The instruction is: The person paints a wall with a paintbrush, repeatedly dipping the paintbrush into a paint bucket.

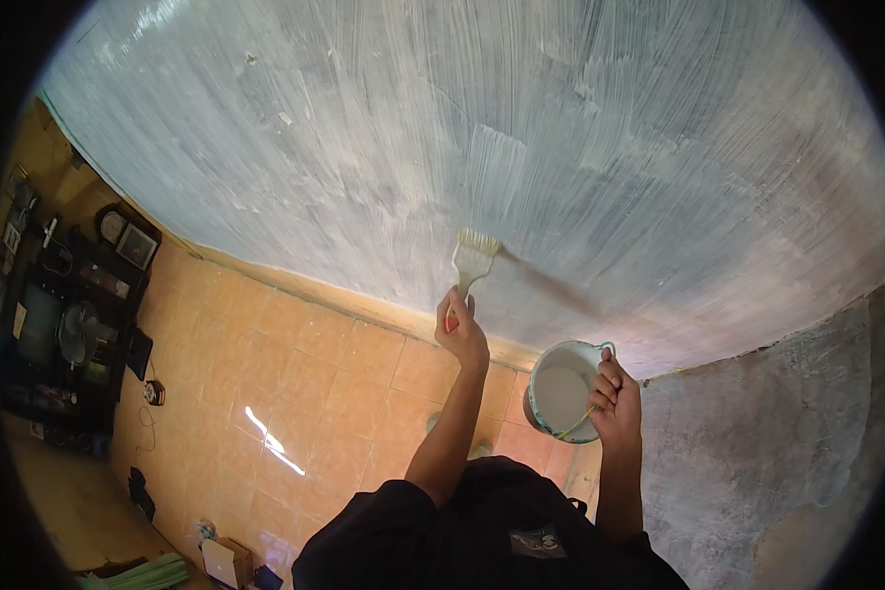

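My left hand (462,330) grips the handle of a wide flat paintbrush (474,254), bristles pointing up at the wall (383,147). Whether the bristle tips touch the wall I cannot tell. Streaky whitish brush strokes cover the grey-blue wall, and one pale rectangular stroke lies just above the brush. On the right, my right hand (613,402) is closed on the bail handle of a small paint bucket (535,391). Pale, whitish liquid (560,398) shows inside the bucket, whose rim is smeared with paint.
Glossy orange tiles (295,369) form the floor, with a yellowish strip along the wall's base. A dark cabinet (59,324) with a fan (79,333) and framed items stands at left. A cardboard box (227,562) sits lower left. A second, patchy wall (737,435) adjoins at right.
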A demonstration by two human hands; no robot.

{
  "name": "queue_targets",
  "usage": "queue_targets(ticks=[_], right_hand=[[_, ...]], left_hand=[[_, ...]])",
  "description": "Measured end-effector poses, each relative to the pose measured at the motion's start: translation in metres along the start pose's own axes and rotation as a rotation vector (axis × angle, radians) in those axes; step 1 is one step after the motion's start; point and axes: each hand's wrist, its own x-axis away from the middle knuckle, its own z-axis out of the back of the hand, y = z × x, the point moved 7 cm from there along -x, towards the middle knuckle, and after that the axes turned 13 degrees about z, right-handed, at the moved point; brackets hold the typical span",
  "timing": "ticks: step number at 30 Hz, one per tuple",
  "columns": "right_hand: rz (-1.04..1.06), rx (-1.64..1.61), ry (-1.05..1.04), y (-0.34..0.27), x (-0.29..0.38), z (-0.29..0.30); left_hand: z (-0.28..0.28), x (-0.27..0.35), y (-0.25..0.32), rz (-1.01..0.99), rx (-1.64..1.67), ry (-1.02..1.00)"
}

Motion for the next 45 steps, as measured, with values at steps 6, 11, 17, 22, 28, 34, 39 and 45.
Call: queue_targets(ticks=[6,11,17,22,28,34,39,45], right_hand=[[-0.003,0.006,0.003,-0.003,-0.001,0.005],[0.01,0.022,-0.012,-0.004,0.0,0.014],[-0.027,-0.023,-0.023,0.001,0.0,0.028],[-0.05,-0.066,-0.012,0.004,0.004,0.028],[0.013,-0.042,-0.002,-0.006,0.003,0.032],[0.033,-0.006,-0.051,-0.011,0.002,0.034],[0.004,-0.019,-0.027,-0.012,0.002,0.031],[-0.023,-0.017,0.005,-0.011,0.004,0.036]], left_hand=[[0.076,-0.009,-0.056,0.067,-0.067,0.172],[0.037,-0.002,-0.036,0.097,0.002,0.195],[-0.085,0.035,0.057,0.062,0.151,0.064],[-0.158,0.077,0.153,-0.052,0.248,-0.026],[-0.196,0.097,0.218,-0.241,0.296,-0.239],[-0.154,0.065,0.134,-0.126,0.214,-0.213],[-0.054,0.047,0.013,-0.017,0.063,-0.045],[0.033,0.028,-0.068,0.126,-0.03,0.13]])
